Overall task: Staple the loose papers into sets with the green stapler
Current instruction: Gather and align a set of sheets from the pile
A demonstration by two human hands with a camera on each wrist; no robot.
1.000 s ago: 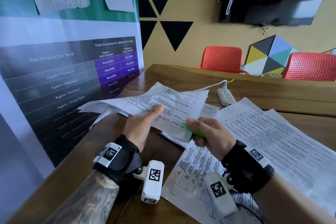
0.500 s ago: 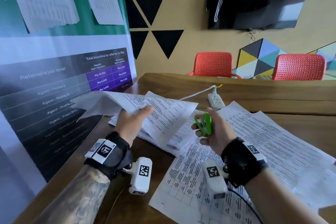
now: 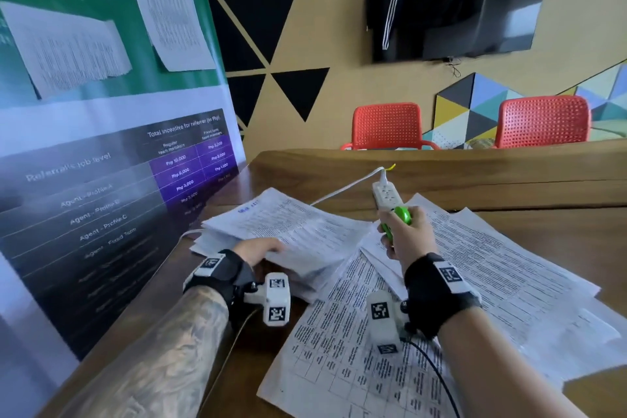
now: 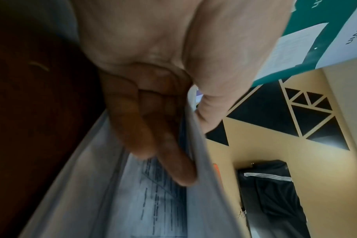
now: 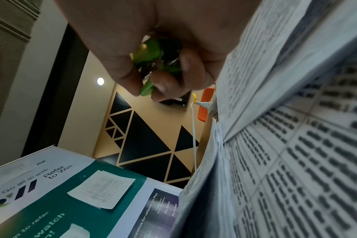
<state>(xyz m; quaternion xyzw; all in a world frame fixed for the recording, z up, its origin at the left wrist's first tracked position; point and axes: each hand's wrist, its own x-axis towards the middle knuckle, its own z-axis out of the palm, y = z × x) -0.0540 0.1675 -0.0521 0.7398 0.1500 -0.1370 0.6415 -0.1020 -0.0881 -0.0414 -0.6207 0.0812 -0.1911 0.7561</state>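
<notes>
A small green stapler (image 3: 395, 220) stands upright in my right hand (image 3: 405, 236), whose fingers curl round it above the printed sheets; in the right wrist view the stapler (image 5: 151, 64) shows between thumb and fingers. My left hand (image 3: 261, 249) pinches the near edge of a set of papers (image 3: 288, 227) lying on a pile at the table's left; in the left wrist view the fingers (image 4: 161, 145) lie under the sheets (image 4: 202, 177) with the thumb on top. More loose printed papers (image 3: 502, 282) spread flat over the wooden table (image 3: 559, 234).
A white power strip (image 3: 385, 195) with a cable lies just beyond the stapler. A large printed banner (image 3: 101, 163) stands along the table's left side. Two red chairs (image 3: 386, 125) sit behind the table's far edge. A dark screen hangs on the wall.
My left hand lowered the lifted set of papers onto the pile at the left. My right hand pulled the stapler off the sheets and raised it to the right.
</notes>
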